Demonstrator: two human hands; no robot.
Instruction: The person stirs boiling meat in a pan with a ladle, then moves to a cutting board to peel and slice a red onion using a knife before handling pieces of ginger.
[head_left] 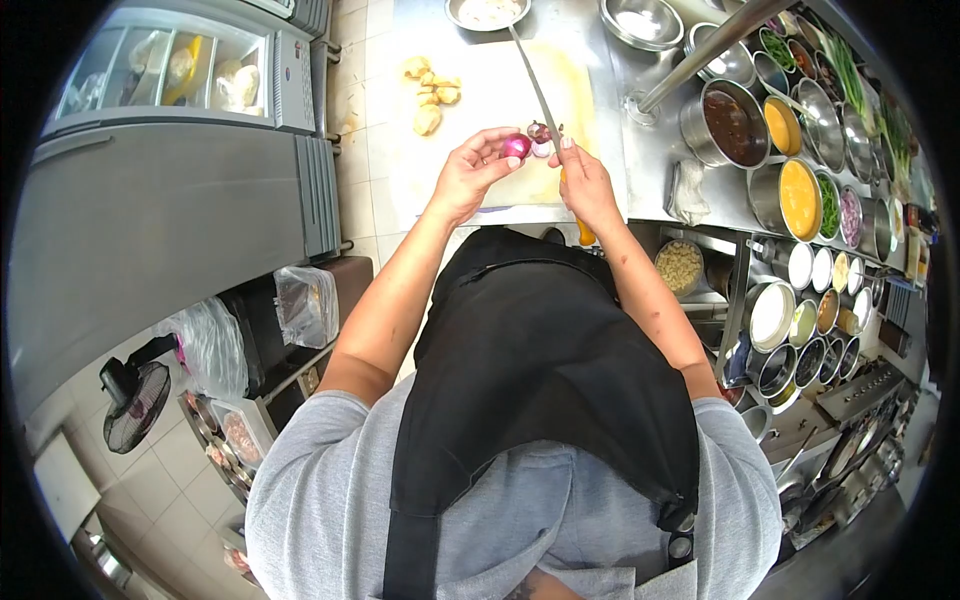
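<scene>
In the head view, my left hand (pixel 473 170) is closed round a peeled red onion (pixel 516 146), just above the near part of the cutting board (pixel 560 75). My right hand (pixel 588 188) grips a long knife (pixel 536 85) by its orange handle, with the blade pointing away from me and slightly left. Between my hands, onion pieces and dark skin (pixel 541 133) lie on the board by the blade. Several peeled, yellowish pieces, perhaps ginger or potato (pixel 430 92), are spread at the board's left side.
A metal bowl with pale contents (pixel 487 12) stands beyond the board. To the right are a metal post (pixel 700 60), a pot of dark sauce (pixel 735 122), a folded cloth (pixel 689 192) and several filled containers. A grey fridge (pixel 170 190) and a fan (pixel 137 405) stand left.
</scene>
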